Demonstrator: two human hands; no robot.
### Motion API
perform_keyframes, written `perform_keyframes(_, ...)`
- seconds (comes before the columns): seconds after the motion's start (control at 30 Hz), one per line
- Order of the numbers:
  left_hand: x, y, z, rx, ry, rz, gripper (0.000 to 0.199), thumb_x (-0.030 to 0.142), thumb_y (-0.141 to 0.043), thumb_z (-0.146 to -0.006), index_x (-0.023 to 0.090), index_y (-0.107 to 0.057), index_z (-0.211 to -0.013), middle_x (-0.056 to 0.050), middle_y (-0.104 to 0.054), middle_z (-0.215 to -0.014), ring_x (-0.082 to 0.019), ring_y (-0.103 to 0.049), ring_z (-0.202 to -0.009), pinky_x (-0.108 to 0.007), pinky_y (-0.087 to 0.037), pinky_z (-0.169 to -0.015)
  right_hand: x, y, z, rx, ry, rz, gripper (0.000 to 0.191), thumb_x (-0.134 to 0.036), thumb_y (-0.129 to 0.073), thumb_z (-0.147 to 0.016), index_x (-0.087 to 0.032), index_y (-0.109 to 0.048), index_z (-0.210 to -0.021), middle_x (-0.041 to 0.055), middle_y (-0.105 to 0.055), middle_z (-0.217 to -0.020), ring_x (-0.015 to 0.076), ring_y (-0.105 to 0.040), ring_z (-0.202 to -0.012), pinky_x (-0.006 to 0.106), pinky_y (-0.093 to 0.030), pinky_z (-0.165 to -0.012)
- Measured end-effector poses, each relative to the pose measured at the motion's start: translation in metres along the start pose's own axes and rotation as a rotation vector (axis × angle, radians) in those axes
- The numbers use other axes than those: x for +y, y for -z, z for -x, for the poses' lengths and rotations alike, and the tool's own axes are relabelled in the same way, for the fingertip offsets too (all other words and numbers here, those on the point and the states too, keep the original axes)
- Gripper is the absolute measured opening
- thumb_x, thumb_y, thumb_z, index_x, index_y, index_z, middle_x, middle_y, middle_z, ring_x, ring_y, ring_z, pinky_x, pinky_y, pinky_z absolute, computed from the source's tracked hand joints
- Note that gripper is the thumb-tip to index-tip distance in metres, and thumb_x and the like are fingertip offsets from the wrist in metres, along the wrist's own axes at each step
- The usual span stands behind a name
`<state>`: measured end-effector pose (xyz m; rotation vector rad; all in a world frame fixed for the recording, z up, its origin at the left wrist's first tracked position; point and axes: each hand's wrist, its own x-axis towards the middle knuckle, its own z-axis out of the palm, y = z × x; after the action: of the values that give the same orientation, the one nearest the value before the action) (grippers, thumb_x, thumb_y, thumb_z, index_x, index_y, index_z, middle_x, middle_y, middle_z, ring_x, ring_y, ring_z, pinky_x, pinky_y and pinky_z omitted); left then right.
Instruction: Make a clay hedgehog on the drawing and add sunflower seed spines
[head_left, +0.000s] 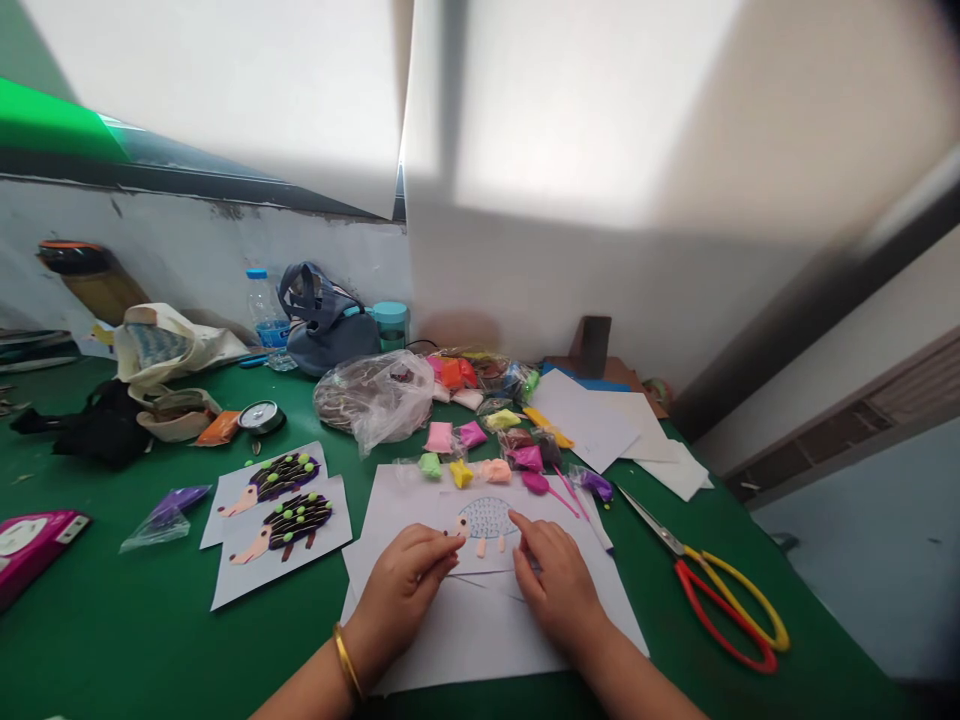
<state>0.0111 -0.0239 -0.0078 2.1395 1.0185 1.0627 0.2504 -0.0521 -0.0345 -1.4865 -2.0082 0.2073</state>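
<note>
A white card bears a hedgehog picture (487, 519) with a pale blue speckled body, a peach face and peach legs. Beside its face, the fingertips of my left hand (405, 580) are pinched together; whatever sits between them, if anything, is too small to make out. My right hand (559, 580) rests with thumb and index apart, the index tip at the hedgehog's rear edge. Under the card lie white paper sheets (465, 650). Just beyond are small clay packets, among them a yellow one (460, 473) and a peach one (496, 471), and a pink clay tool (537, 483).
Two cards with dark hedgehogs (289, 530) lie to the left, near a purple clay packet (169, 515). Large scissors (697, 570) rest open at the right. A plastic bag (375, 395), a blue bag (322, 325) and a water bottle (268, 318) stand toward the wall.
</note>
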Motion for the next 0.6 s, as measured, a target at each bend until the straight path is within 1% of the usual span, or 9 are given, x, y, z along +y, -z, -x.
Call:
perform_keyframes(0.07,0.004,0.000,-0.002,0.011,0.083,0.087,0.024,0.028,-0.054,-0.094,0.027,-0.068,-0.114,-0.005,-0.073,-0.093,-0.018,-0.068,-0.088,-0.032,-0.056,-0.081,0.000,0.001,0.000,0.006,-0.002,-0.016,0.040,-0.021,-0.044,-0.093,-0.019,-0.051,-0.133,0.0053,-0.062,-0.087,0.0220,-0.057,-0.082,0.037,-0.046,-0.076)
perform_keyframes(0.13,0.008,-0.001,-0.004,0.034,0.194,0.197,0.026,0.031,-0.057,-0.092,0.026,-0.065,-0.116,-0.004,-0.074,-0.091,-0.018,-0.069,-0.085,-0.033,-0.057,-0.079,0.000,0.002,0.000,0.006,-0.003,-0.032,0.041,-0.020,-0.044,-0.093,-0.019,-0.050,-0.133,0.0055,-0.062,-0.088,0.0221,-0.057,-0.082,0.038,-0.047,-0.077)
perform_keyframes(0.2,0.011,-0.001,-0.005,0.039,0.289,0.272,0.023,0.035,-0.062,-0.087,0.024,-0.067,-0.106,-0.003,-0.074,-0.088,-0.019,-0.070,-0.081,-0.032,-0.057,-0.075,-0.002,0.004,0.000,0.012,0.001,-0.049,0.041,-0.018,-0.044,-0.093,-0.019,-0.050,-0.133,0.0057,-0.062,-0.089,0.0222,-0.057,-0.084,0.039,-0.047,-0.078)
perform_keyframes(0.27,0.016,0.001,-0.008,-0.001,0.336,0.274,0.016,0.036,-0.064,-0.084,0.022,-0.069,-0.089,-0.003,-0.074,-0.085,-0.019,-0.069,-0.079,-0.031,-0.056,-0.073,-0.005,0.006,-0.001,0.021,0.019,-0.066,0.041,-0.016,-0.044,-0.092,-0.020,-0.051,-0.132,0.0064,-0.063,-0.092,0.0226,-0.057,-0.087,0.040,-0.047,-0.080)
perform_keyframes(0.33,0.021,0.002,-0.010,-0.065,0.348,0.246,0.019,0.036,-0.059,-0.088,0.022,-0.069,-0.080,-0.002,-0.073,-0.078,-0.018,-0.068,-0.075,-0.029,-0.054,-0.073,-0.009,0.008,-0.001,0.029,0.054,-0.077,0.040,-0.014,-0.045,-0.091,-0.020,-0.053,-0.130,0.0070,-0.063,-0.094,0.0229,-0.057,-0.089,0.040,-0.046,-0.082)
perform_keyframes(0.4,0.028,0.001,-0.013,-0.134,0.331,0.234,0.030,0.037,-0.051,-0.093,0.021,-0.066,-0.072,-0.001,-0.070,-0.071,-0.016,-0.065,-0.069,-0.028,-0.052,-0.070,-0.013,0.009,-0.001,0.034,0.094,-0.079,0.039,-0.014,-0.045,-0.091,-0.021,-0.055,-0.128,0.0072,-0.063,-0.094,0.0227,-0.057,-0.088,0.040,-0.047,-0.081)
perform_keyframes(0.43,0.030,0.000,-0.015,-0.155,0.321,0.226,0.032,0.036,-0.050,-0.094,0.021,-0.065,-0.070,-0.001,-0.069,-0.070,-0.016,-0.064,-0.068,-0.027,-0.052,-0.069,-0.014,0.009,0.000,0.039,0.111,-0.077,0.039,-0.014,-0.045,-0.090,-0.021,-0.055,-0.127,0.0070,-0.063,-0.094,0.0223,-0.058,-0.087,0.039,-0.047,-0.080)
perform_keyframes(0.5,0.035,-0.002,-0.018,-0.159,0.304,0.199,0.024,0.035,-0.055,-0.091,0.021,-0.065,-0.073,-0.001,-0.070,-0.074,-0.016,-0.063,-0.069,-0.028,-0.052,-0.068,-0.015,0.009,0.001,0.051,0.136,-0.070,0.040,-0.013,-0.046,-0.090,-0.022,-0.056,-0.127,0.0066,-0.063,-0.093,0.0218,-0.058,-0.085,0.039,-0.047,-0.078)
perform_keyframes(0.6,0.036,-0.007,-0.026,-0.131,0.277,0.165,0.011,0.031,-0.062,-0.086,0.022,-0.068,-0.083,-0.002,-0.072,-0.083,-0.017,-0.065,-0.076,-0.029,-0.053,-0.073,-0.012,0.008,0.000,0.051,0.140,-0.055,0.040,-0.015,-0.047,-0.090,-0.023,-0.056,-0.128,0.0067,-0.063,-0.094,0.0221,-0.058,-0.086,0.039,-0.048,-0.079)
